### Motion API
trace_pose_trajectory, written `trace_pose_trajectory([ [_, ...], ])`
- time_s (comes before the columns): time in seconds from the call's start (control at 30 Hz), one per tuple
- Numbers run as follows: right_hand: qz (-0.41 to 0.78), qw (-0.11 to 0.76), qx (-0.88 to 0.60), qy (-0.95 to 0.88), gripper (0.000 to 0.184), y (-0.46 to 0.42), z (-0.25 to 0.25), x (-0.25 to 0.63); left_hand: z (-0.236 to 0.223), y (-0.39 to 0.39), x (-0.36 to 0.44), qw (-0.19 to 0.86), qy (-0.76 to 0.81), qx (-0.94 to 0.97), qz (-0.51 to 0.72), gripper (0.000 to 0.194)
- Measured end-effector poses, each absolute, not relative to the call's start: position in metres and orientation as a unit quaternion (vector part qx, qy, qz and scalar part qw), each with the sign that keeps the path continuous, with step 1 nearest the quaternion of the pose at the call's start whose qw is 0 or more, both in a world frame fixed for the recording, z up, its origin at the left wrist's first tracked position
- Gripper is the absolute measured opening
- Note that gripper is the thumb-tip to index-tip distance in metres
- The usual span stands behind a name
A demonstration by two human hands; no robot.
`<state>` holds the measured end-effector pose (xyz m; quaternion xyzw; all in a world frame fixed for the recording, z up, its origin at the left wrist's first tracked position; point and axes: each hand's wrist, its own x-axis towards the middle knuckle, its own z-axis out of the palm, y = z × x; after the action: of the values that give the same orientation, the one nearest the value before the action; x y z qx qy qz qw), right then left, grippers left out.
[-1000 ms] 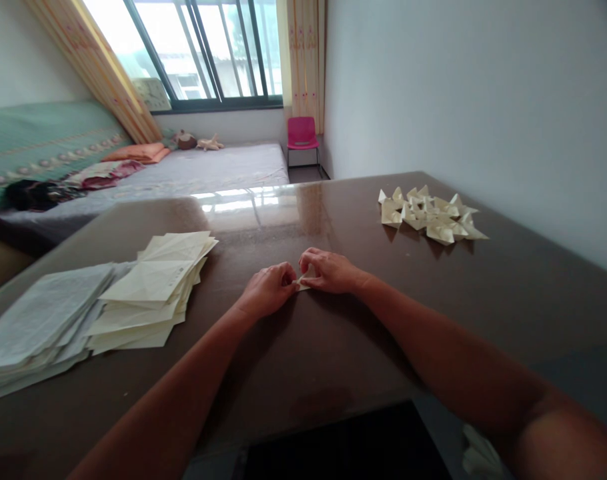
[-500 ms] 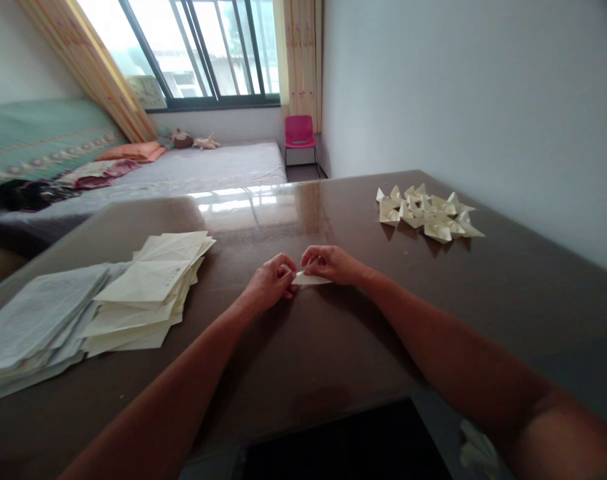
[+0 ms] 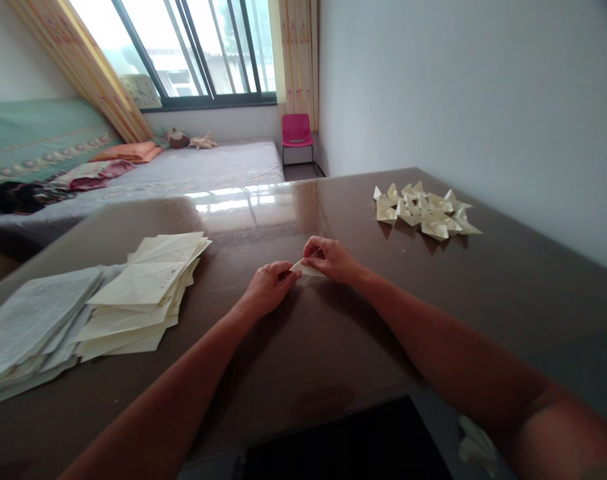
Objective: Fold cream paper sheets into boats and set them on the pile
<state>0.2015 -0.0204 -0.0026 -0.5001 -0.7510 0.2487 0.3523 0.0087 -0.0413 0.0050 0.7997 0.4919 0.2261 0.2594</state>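
Observation:
Between my hands, over the middle of the brown table (image 3: 263, 360), is a small folded piece of cream paper (image 3: 311, 270). My left hand (image 3: 271, 287) pinches its left corner between thumb and fingers. From the right, my right hand (image 3: 331, 259) grips the upper edge with thumb and fingertips, covering part of the paper. The fold's exact shape is partly hidden by the fingers.
On the left lie a stack of creased cream sheets (image 3: 138, 283) and a pile of greyish paper (image 3: 38, 313). Several folded paper pieces (image 3: 428, 210) with pointed corners stand at the far right. Beyond the table are a bed (image 3: 223, 163) and a pink chair (image 3: 297, 130).
My right hand has lifted a little, and the folded paper is now tilted with its left corner in my left fingers. The left fingers have straightened toward it. The view has shifted slightly.

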Motion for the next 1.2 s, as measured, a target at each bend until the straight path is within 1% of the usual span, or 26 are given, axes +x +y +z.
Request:
trace_pose_trajectory([
  [0.23,0.272,0.347,-0.468,-0.766,0.018,-0.024,-0.002,0.198,0.005,-0.041,0.012,0.254,0.485,0.810,0.209,0.044],
  [0.33,0.280,0.397,-0.470,-0.737,0.023,-0.017,-0.001,0.206,0.005,-0.037,0.007,0.268,0.498,0.795,0.220,0.046],
  [0.4,0.271,0.436,-0.499,-0.698,0.030,-0.010,0.000,0.217,0.004,-0.032,0.001,0.283,0.507,0.778,0.242,0.047],
  [0.43,0.274,0.439,-0.516,-0.683,0.032,-0.007,0.001,0.224,0.003,-0.030,-0.002,0.289,0.510,0.770,0.253,0.047],
  [0.5,0.306,0.410,-0.541,-0.667,0.035,-0.004,0.004,0.234,0.001,-0.025,-0.009,0.294,0.516,0.755,0.277,0.048],
  [0.57,0.354,0.362,-0.548,-0.666,0.042,-0.006,0.006,0.239,0.000,-0.022,-0.013,0.291,0.524,0.743,0.297,0.047],
  [0.63,0.395,0.322,-0.535,-0.674,0.048,-0.012,0.008,0.237,-0.001,-0.022,-0.013,0.288,0.527,0.738,0.308,0.046],
  [0.7,0.420,0.299,-0.513,-0.687,0.050,-0.019,0.010,0.231,0.000,-0.023,-0.012,0.292,0.524,0.737,0.312,0.046],
  [0.8,0.445,0.289,-0.496,-0.687,0.044,-0.025,0.012,0.224,0.000,-0.026,-0.008,0.319,0.516,0.729,0.318,0.046],
  [1.0,0.524,0.307,-0.456,-0.651,0.038,-0.021,0.006,0.223,-0.001,-0.027,-0.005,0.394,0.501,0.695,0.333,0.044],
  [1.2,0.526,0.287,-0.458,-0.657,0.037,-0.022,0.003,0.219,0.005,-0.032,0.002,0.429,0.497,0.643,0.394,0.041],
])
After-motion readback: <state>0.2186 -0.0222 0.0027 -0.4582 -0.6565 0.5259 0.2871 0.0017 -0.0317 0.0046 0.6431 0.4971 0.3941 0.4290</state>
